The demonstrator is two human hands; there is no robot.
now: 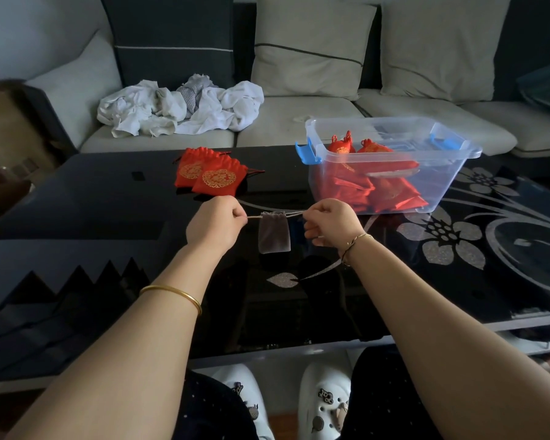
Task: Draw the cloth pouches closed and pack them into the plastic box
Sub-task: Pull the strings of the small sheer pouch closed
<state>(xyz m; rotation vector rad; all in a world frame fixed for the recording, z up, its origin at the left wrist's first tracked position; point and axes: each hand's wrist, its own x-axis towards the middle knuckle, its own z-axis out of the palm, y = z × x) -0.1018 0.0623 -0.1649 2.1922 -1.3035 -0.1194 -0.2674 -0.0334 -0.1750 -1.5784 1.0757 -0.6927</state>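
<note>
Seen from the head camera, a grey pouch (pixel 274 233) hangs above a black glass table (pixel 108 201), its mouth gathered. The left hand (pixel 215 228) and right hand (pixel 329 222) each pinch a drawstring (pixel 294 213) stretched out sideways. Two red pouches (pixel 215 177) lie near the table's far edge. To their right stands a clear plastic box (pixel 445 182) holding more red pouches. Bare glass stretches to the left of the hands.
</note>
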